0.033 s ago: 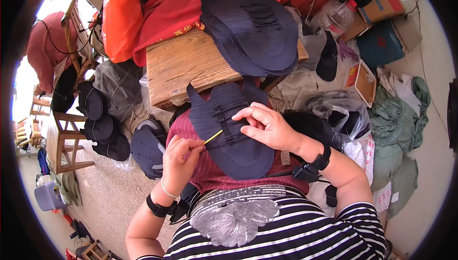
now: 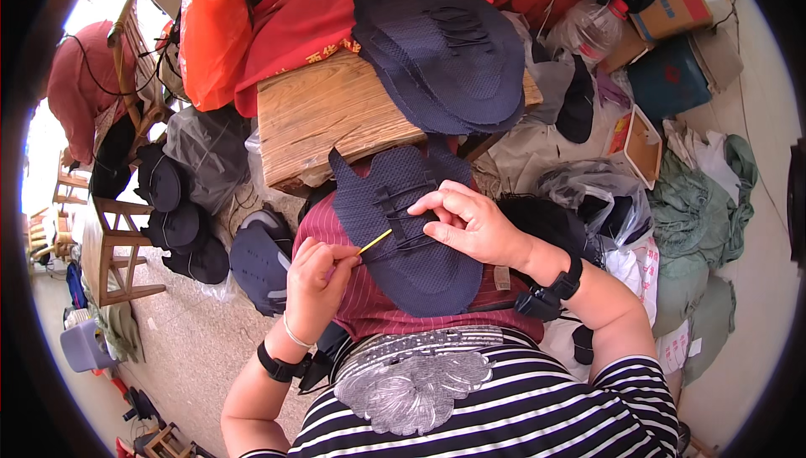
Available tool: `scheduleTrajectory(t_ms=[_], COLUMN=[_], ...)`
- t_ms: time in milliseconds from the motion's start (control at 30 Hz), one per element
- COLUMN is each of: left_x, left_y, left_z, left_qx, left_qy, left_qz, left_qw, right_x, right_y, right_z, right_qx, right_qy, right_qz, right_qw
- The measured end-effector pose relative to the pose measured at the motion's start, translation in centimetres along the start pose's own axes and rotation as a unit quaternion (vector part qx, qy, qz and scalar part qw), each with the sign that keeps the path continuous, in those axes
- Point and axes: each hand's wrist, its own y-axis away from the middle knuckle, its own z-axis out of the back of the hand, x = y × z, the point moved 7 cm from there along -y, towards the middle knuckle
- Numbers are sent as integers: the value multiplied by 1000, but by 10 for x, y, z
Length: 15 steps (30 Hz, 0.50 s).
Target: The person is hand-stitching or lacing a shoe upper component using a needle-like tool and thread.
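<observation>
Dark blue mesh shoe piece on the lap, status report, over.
Left hand pinches thin yellow tool. Right hand presses dark blue mesh shoe piece on lap. Nothing in the way.

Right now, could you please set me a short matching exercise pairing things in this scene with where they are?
Things:
1. yellow-handled tool
2. dark mesh piece
3. stack of dark mesh pieces
4. black wristband

Places:
A. on the wooden bench
B. on the right wrist
C. on the lap, under the right hand
D. in the left hand

Pairs: 1-D, 2-C, 3-A, 4-B
</observation>
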Motion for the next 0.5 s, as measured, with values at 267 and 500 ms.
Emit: scheduleTrajectory(t_ms=[267,500], left_x=[-12,0], left_y=[-9,-11], left_z=[0,1], left_qx=[4,14], left_qy=[-68,-1], left_qz=[-70,-28], left_qw=[995,999], right_x=[4,3], right_y=[0,0], right_z=[-4,-4], right_qx=[11,5], right_qy=[1,19], right_qz=[0,18], right_qw=[1000,1000])
